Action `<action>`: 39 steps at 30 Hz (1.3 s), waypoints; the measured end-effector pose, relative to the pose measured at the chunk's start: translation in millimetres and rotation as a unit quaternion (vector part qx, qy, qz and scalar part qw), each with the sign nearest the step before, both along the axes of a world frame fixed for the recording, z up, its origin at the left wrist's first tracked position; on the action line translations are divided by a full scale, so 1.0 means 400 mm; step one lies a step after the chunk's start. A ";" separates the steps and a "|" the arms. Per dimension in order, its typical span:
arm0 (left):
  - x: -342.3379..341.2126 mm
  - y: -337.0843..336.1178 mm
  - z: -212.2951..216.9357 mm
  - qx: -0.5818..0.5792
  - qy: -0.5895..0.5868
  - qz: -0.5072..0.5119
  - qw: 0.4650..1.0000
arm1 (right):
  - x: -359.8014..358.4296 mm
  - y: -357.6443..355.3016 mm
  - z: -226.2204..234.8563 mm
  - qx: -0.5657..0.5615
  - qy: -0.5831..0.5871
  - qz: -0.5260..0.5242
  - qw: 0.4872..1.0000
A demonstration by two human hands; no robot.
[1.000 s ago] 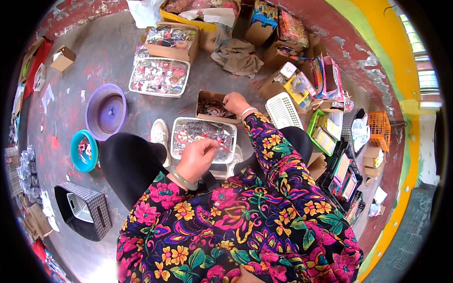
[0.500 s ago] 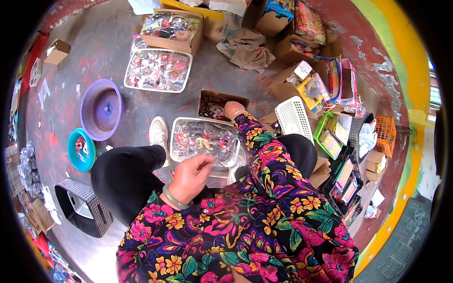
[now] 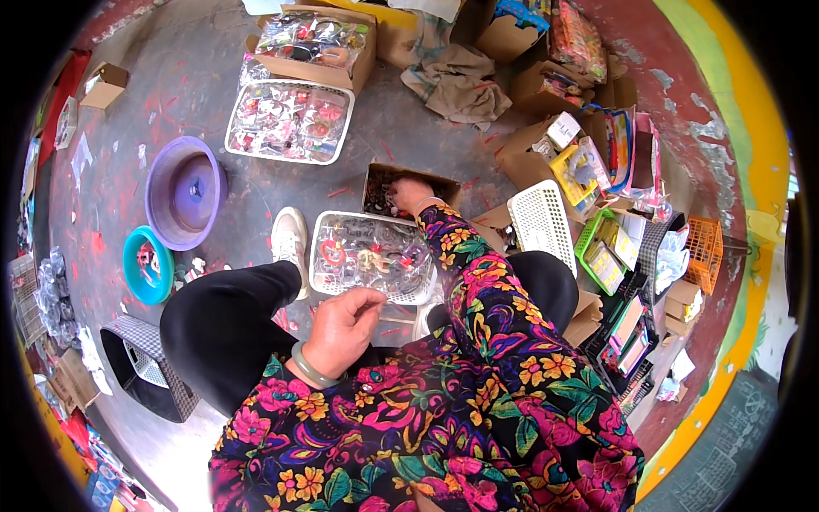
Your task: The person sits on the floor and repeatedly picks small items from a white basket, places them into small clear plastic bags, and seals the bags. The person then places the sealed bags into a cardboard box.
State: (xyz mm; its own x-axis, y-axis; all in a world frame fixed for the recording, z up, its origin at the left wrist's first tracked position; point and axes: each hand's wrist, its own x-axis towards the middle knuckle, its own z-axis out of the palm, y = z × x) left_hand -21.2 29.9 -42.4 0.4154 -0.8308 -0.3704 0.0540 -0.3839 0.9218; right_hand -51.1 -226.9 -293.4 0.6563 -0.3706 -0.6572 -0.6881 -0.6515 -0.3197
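My right hand (image 3: 410, 194) reaches down into a small cardboard box (image 3: 438, 181) of small dark and pinkish pieces. Its fingers are down among the pieces, so their grip is hidden. My left hand (image 3: 339, 331), with a pale bangle (image 3: 312, 367) at the wrist, hovers above my lap. Thumb and fingertips are pinched together there; whatever may be between them is too small to make out. Between my feet a white plastic basket (image 3: 317, 288) holds clear-bagged small items, some red and some cream-coloured. It lies just beyond my left hand and on the near side of the box.
Farther off stand another white basket (image 3: 229, 152) of bagged items and an open carton (image 3: 363, 60). On the left are a purple basin (image 3: 158, 224) and a teal bowl (image 3: 136, 288). A white perforated basket (image 3: 543, 220), a green basket (image 3: 585, 235) and several cartons crowd the right.
My right hand has shifted left and deeper into the small box, from its right part toward the pieces. My left hand keeps its pinch almost in place. The whole view has shifted slightly.
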 end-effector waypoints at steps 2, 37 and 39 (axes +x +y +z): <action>-0.001 0.000 0.001 0.006 0.004 0.003 1.000 | -0.010 0.010 -0.023 -0.056 -0.008 -0.009 0.998; -0.035 -0.018 -0.031 -0.090 -0.147 -0.070 0.983 | -0.020 0.017 0.386 -0.082 -0.188 -0.069 0.976; -0.031 -0.018 -0.026 -0.078 -0.155 -0.071 0.982 | -0.020 0.025 0.417 -0.097 -0.200 -0.068 0.973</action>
